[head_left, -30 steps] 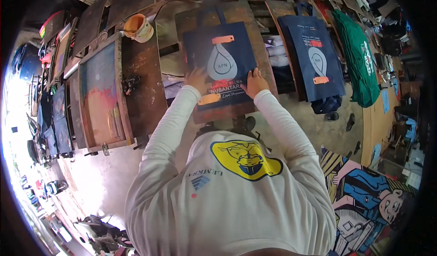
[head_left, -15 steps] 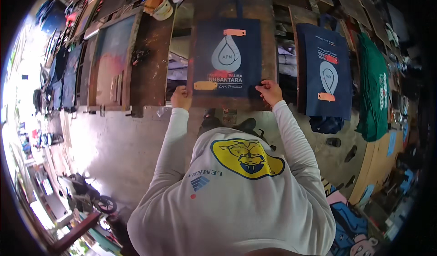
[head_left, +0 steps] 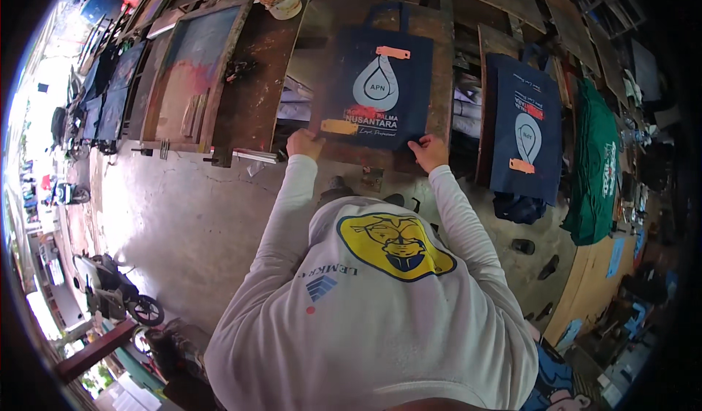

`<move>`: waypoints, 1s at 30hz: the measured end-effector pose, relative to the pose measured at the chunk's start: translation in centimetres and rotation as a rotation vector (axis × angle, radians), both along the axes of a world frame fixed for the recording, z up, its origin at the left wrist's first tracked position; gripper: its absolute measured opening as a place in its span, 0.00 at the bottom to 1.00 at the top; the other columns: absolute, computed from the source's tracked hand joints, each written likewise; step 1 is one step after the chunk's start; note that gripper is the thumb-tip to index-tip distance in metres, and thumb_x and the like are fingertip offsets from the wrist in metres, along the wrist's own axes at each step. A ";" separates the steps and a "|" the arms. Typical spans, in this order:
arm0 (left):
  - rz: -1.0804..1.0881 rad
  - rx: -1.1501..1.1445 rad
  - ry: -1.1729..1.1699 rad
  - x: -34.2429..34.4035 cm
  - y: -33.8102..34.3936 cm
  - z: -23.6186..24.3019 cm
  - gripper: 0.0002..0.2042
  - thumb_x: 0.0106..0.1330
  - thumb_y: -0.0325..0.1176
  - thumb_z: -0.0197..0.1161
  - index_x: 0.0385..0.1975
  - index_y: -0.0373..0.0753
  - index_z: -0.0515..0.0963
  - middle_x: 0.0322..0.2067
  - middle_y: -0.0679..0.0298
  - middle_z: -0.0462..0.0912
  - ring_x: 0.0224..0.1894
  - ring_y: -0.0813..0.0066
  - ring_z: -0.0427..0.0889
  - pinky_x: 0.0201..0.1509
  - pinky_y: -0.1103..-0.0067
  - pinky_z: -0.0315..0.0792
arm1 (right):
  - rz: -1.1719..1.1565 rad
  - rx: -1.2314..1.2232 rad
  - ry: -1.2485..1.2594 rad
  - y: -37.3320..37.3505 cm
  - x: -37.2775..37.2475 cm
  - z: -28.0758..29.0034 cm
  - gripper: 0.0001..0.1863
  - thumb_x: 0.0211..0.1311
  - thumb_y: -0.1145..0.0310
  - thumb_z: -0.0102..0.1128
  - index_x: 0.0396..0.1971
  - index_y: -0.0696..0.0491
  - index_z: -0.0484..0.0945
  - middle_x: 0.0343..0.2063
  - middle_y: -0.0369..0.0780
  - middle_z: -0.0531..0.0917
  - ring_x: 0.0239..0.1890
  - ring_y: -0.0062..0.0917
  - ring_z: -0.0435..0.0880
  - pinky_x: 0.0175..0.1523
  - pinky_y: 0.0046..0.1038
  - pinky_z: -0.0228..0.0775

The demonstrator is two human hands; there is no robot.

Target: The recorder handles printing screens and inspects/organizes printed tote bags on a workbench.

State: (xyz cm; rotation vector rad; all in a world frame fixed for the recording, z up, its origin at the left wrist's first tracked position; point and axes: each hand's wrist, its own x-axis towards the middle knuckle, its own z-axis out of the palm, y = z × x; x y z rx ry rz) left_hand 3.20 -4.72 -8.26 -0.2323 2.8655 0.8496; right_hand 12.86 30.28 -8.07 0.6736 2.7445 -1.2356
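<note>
A navy tote bag (head_left: pixel 379 96) with a white droplet print, lettering and small orange and yellow patches lies flat on a worn wooden board (head_left: pixel 440 53), handles pointing away from me. My left hand (head_left: pixel 305 145) is closed on its near left corner, fingertips partly hidden. My right hand (head_left: pixel 428 151) pinches the near right corner between thumb and bent fingers.
Left are a wooden screen frame (head_left: pixel 244 16), a dark board (head_left: pixel 259 74) and a paint bucket (head_left: pixel 284 5). On the right, more navy bags (head_left: pixel 523 122) and green bags (head_left: pixel 594 162) lie on boards. Concrete floor (head_left: pixel 205 213) is below, with sandals (head_left: pixel 548 267) and a motorcycle (head_left: pixel 117 298).
My hands have moved from lying on the bag's lower half to its two near corners and closed there. The head view has shifted, so the bag appears farther right.
</note>
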 end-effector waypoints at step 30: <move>-0.070 1.149 -0.392 -3.8 -2.7 3.1 0.16 0.55 0.18 0.69 0.30 0.39 0.65 0.27 0.57 0.82 0.31 0.68 0.86 0.33 0.78 0.82 | -0.572 -0.684 0.230 -3.4 2.7 3.2 0.14 0.64 0.78 0.57 0.47 0.49 0.67 0.30 0.38 0.81 0.24 0.22 0.83 0.21 0.24 0.71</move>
